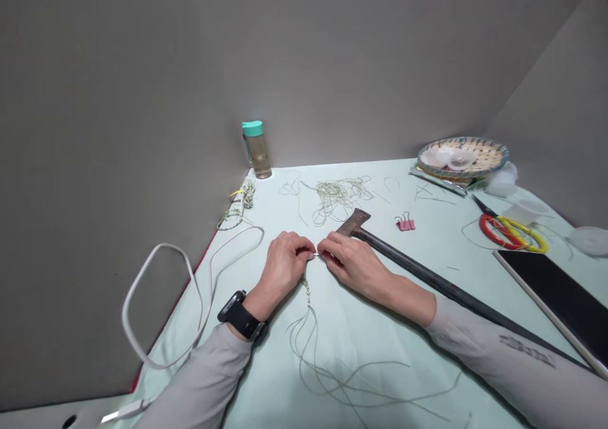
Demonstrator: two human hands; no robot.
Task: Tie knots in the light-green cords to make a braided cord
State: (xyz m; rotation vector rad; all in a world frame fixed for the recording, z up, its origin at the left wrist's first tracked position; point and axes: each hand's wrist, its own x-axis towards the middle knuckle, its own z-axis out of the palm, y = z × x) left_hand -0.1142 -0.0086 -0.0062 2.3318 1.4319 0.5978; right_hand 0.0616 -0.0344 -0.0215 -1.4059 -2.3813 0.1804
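Note:
My left hand (287, 258) is closed in a pinch, and a green braided cord (308, 293) comes out below its fingers. Down the table the braid splits into several loose strands (342, 384). Facing it, my right hand (354, 261) pinches too, its fingertips almost meeting those of the left. A short, pale, taut bit of the cord shows between the two pinches; its details are too small to make out. Just beyond my right hand lies a hammer-like tool (403, 259) with a rusty metal head and a long dark handle, running under my right forearm.
Tangled green cord (335, 193) lies behind my hands. A bottle (259, 153) stands back left, near a white cable (126, 315). On the right are a pink binder clip (405, 224), scissors (513, 231), a tablet (555, 296) and a woven basket (494, 156).

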